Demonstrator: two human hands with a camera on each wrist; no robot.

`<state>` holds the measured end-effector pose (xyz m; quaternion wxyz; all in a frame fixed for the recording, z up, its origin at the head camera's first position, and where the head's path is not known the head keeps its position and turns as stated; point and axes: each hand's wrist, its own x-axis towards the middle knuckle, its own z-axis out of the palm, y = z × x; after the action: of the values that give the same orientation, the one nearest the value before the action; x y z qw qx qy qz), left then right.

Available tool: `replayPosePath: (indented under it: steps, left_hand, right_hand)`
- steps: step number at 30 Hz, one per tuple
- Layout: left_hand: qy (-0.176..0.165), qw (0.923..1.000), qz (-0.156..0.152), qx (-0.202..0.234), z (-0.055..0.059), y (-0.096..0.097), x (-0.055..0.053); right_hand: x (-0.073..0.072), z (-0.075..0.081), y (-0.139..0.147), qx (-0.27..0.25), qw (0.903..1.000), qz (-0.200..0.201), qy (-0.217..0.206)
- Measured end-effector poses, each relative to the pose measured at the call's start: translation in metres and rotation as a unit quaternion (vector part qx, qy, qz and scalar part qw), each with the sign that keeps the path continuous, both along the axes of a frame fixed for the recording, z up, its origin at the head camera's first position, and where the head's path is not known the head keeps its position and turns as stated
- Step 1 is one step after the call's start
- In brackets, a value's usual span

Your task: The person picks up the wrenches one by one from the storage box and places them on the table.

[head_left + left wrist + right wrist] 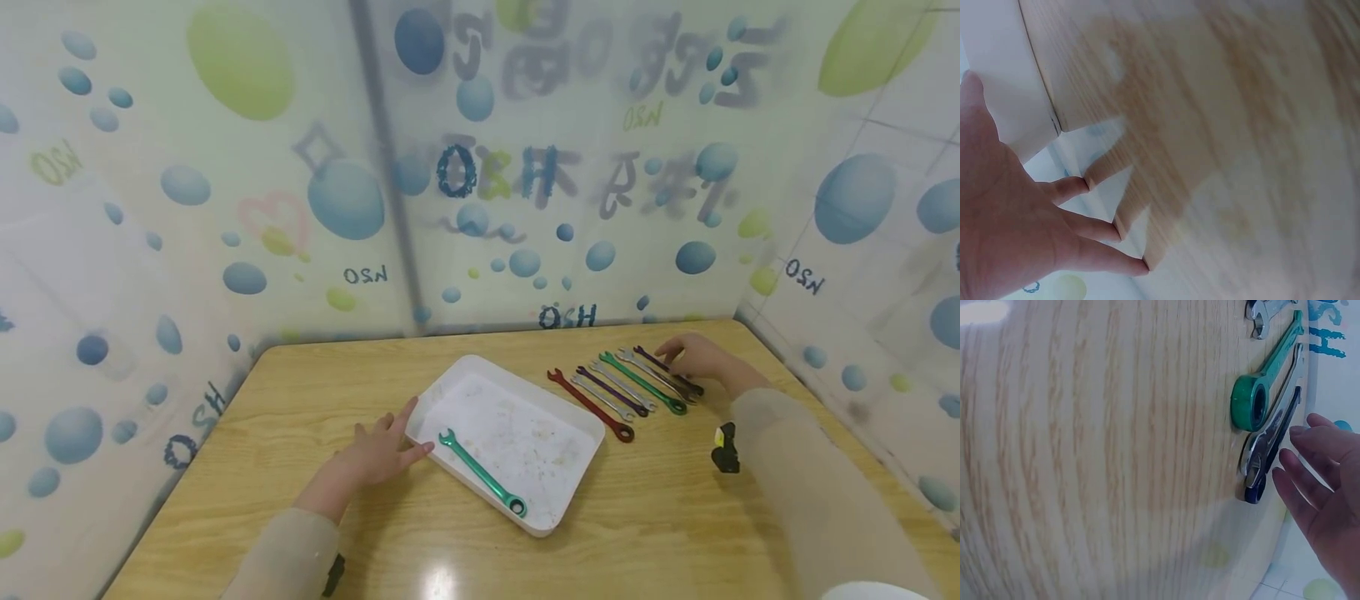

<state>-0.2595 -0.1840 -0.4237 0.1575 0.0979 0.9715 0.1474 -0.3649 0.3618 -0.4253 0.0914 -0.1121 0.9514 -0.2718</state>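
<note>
My left hand (pixel 375 454) is at the left side of a white tray (pixel 517 408), its fingers spread and touching the rim. In the left wrist view its fingertips rest on the tabletop, with the thumb against the tray wall. Inside the tray a green wrench (pixel 483 473) lies slanted. Over at the right, my right hand (pixel 701 360) hovers at a dark purple wrench (pixel 651 359), the last in a row. The right wrist view shows its fingers loosely bent, apart from the wrench. Beside that lie a silver wrench (pixel 1252 459) and another green wrench (pixel 1249 403).
The row continues left with more silver and purple wrenches and ends at a red wrench (pixel 592 406), near the tray's right side. All lie on a wooden table (pixel 360 367). Patterned curtains (pixel 300 208) stand behind the table and along both sides.
</note>
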Motion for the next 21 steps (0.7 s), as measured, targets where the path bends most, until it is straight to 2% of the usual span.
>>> replayPosePath:
  steps: [8,21]
  left_hand:
    - [0.004,1.0000,-0.002,-0.003,-0.003,-0.002,-0.001]
    - [0.003,1.0000,-0.004,0.004,-0.002,-0.002,0.000]
  right_hand:
    - [0.003,0.006,-0.006,-0.009,0.9999,0.007,-0.007]
    - [0.017,0.018,-0.022,-0.051,0.9982,0.025,-0.022]
